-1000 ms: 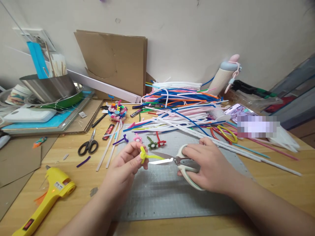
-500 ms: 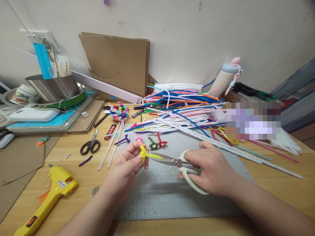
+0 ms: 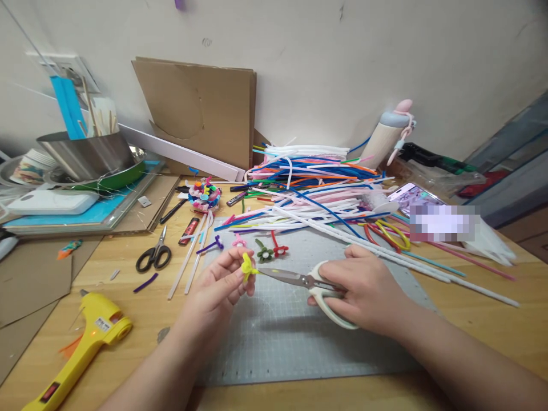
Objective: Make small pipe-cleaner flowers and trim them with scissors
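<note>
My left hand [image 3: 225, 279] pinches a small yellow pipe-cleaner flower [image 3: 247, 268] between thumb and fingers. My right hand [image 3: 363, 288] is wrapped round the pale handles of a pair of scissors [image 3: 325, 305]. Their blades [image 3: 285, 276] look closed and point left, with the tips at the flower's short stem. Whether more of the stem lies behind the blades I cannot tell. Beyond my left hand, a purple flower [image 3: 218, 242], a pink flower [image 3: 240, 241], a green flower [image 3: 265, 252] and a red flower [image 3: 280, 250] lie on the grey cutting mat [image 3: 308, 348].
A heap of coloured pipe cleaners [image 3: 317, 197] spreads behind the mat. To the left are black-handled scissors [image 3: 153, 257], clear glue sticks [image 3: 183, 268] and a yellow glue gun [image 3: 96, 337]. A metal pot [image 3: 88, 157] stands at the back left; a phone [image 3: 415, 195] lies at the right.
The scissor blades have closed at the yellow flower. Its long stem, which reached along the blades, no longer shows beyond their tips. The view has shifted slightly.
</note>
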Motion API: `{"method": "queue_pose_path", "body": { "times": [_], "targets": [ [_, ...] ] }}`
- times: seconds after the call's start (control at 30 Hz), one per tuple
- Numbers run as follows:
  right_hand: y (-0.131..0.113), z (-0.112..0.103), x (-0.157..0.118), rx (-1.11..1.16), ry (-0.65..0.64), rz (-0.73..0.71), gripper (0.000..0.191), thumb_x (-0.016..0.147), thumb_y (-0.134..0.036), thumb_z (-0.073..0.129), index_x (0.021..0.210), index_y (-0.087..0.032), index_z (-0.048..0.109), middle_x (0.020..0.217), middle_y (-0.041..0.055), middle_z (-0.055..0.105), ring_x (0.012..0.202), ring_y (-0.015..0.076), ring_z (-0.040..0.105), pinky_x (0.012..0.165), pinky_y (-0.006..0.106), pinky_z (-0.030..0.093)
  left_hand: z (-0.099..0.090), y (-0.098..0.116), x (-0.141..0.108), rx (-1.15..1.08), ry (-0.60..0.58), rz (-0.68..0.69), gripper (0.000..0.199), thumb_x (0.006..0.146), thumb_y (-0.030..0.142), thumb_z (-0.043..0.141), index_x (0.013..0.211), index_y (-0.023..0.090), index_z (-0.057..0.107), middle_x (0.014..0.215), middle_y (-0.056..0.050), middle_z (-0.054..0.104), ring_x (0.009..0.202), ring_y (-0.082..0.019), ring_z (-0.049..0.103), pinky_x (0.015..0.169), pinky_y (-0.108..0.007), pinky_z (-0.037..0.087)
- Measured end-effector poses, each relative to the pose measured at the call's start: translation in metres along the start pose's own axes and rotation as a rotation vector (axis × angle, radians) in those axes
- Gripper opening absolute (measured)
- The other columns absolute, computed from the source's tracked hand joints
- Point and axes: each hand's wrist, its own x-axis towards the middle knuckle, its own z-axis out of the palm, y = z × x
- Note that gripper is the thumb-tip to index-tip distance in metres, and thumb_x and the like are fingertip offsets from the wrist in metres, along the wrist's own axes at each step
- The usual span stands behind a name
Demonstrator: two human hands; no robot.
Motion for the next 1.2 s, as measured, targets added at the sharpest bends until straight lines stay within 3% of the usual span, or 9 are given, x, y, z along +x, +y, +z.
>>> {"method": "queue_pose_path", "body": {
  "times": [0.23, 0.5, 0.63, 0.9, 1.2],
  "targets": [
    [0.002, -0.002, -0.001, -0.004, 0.017, 0.030, 0.023, 0.081, -0.038, 0.054, 0.067, -0.020, 0.051, 0.058, -0.0044, 0.058, 0.052, 0.0091, 0.044, 0.063, 0.031, 0.021, -0.002, -0.002, 0.000, -0.010, -0.012, -0.080, 0.021, 0.070, 0.024, 0.069, 0.089, 0.017, 0.063, 0.075, -0.001, 0.056, 0.066, -0.009, 0.052, 0.059, -0.020, 0.043],
    [-0.002, -0.005, 0.002, 0.051, -0.075, 0.089, 0.024, 0.077, -0.044, 0.057, 0.079, -0.021, 0.050, 0.076, -0.0004, 0.062, 0.070, 0.0156, 0.052, 0.070, 0.033, 0.021, 0.000, -0.003, 0.001, 0.038, 0.022, -0.042, 0.023, 0.067, 0.022, 0.072, 0.089, 0.017, 0.066, 0.078, -0.002, 0.057, 0.065, -0.010, 0.052, 0.060, -0.022, 0.042],
    [-0.004, -0.004, 0.003, 0.073, -0.106, 0.100, 0.025, 0.077, -0.044, 0.057, 0.079, -0.021, 0.049, 0.077, -0.0012, 0.062, 0.071, 0.0155, 0.051, 0.072, 0.033, 0.022, -0.001, -0.004, 0.001, 0.117, 0.004, 0.017, 0.022, 0.068, 0.025, 0.071, 0.089, 0.019, 0.068, 0.077, -0.002, 0.058, 0.064, -0.010, 0.050, 0.059, -0.022, 0.040],
    [0.001, -0.006, 0.002, 0.062, -0.122, 0.154, 0.025, 0.079, -0.045, 0.057, 0.080, -0.021, 0.049, 0.079, -0.0007, 0.062, 0.071, 0.0161, 0.051, 0.071, 0.032, 0.023, -0.007, -0.004, 0.002, 0.345, 0.074, 0.120, 0.025, 0.074, 0.030, 0.066, 0.098, 0.023, 0.068, 0.095, -0.003, 0.062, 0.063, -0.009, 0.044, 0.060, -0.022, 0.037],
    [-0.006, -0.004, 0.003, 0.121, -0.153, 0.127, 0.021, 0.078, -0.040, 0.058, 0.078, -0.021, 0.049, 0.076, -0.0026, 0.060, 0.069, 0.0146, 0.049, 0.071, 0.032, 0.022, -0.007, -0.011, 0.002, 0.342, -0.024, 0.104, 0.020, 0.076, 0.030, 0.065, 0.094, 0.023, 0.065, 0.085, 0.000, 0.057, 0.068, -0.009, 0.044, 0.059, -0.020, 0.036]
  ]
}}
